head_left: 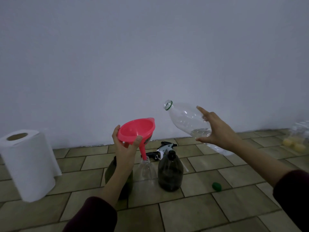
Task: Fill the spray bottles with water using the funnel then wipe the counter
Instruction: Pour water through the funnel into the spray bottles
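My left hand [124,148] grips the rim of a pink funnel [136,131], tilted, its spout in the mouth of a clear spray bottle [145,171] standing on the tiled counter [192,213]. My right hand [215,129] holds a large clear plastic water bottle [187,121] tilted, its open mouth up and to the left of the hand, a little water in its lower part. A dark spray bottle [170,173] stands right of the clear one. Another dark bottle [110,171] is mostly hidden behind my left forearm.
A paper towel roll [27,163] stands at the left. Spray trigger heads [165,149] lie behind the bottles by the wall. A green cap [216,186] lies on the tiles to the right. A bag with yellow items [296,139] sits far right.
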